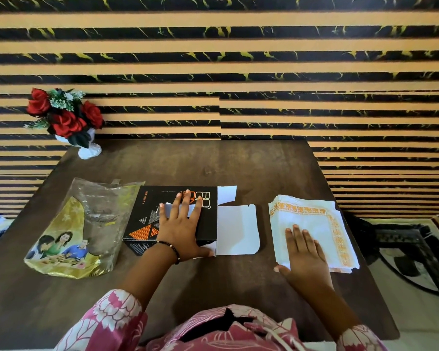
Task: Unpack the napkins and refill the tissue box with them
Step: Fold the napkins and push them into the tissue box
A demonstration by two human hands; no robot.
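A black tissue box [147, 219] with orange triangles lies in the middle of the brown table [238, 168], its white end flaps [236, 231] folded open to the right. My left hand [181, 225] lies flat on top of the box, fingers straight, over the slot where a bit of white shows. A stack of white napkins [314, 221] with an orange patterned border sits to the right of the box. My right hand [305, 252] rests flat on the near part of that stack.
An emptied clear and gold napkin packet [79, 231] lies left of the box. A white vase of red roses [66, 120] stands at the table's far left corner. A striped wall runs behind the table.
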